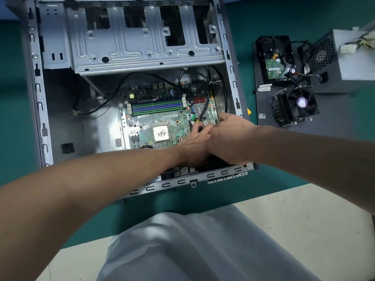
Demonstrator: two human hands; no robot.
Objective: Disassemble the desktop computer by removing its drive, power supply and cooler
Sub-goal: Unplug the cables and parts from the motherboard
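- Desktop computer case (36, 110) lies open on the green bench, and both my hands are inside it, at the near right corner of the motherboard (162, 118).
- My left hand (192, 147) has its fingers curled down at a small connector or cable end on the board; what it pinches is too hidden to name.
- My right hand (229, 138) presses knuckle to knuckle against the left, fingers bent down over the same spot; whether it grips anything I cannot tell.
- Just left of my hands the processor (161, 133) sits bare, with smeared paste on top, so the cooler is clearly off.
- Beyond my fingertips the memory sticks (156, 107) are in their slots and a black cable (205, 92) loops across the board.
- Farther out, past the board, the metal drive cage (142, 41) stands empty.
- Well to the right of my right hand, outside the case, the cooler (294, 106), the drive (274, 59) and the power supply (345, 57) rest on and beside a dark panel (334, 118).
- My reading: all three named parts are out, and what is left looks like loose cabling inside.
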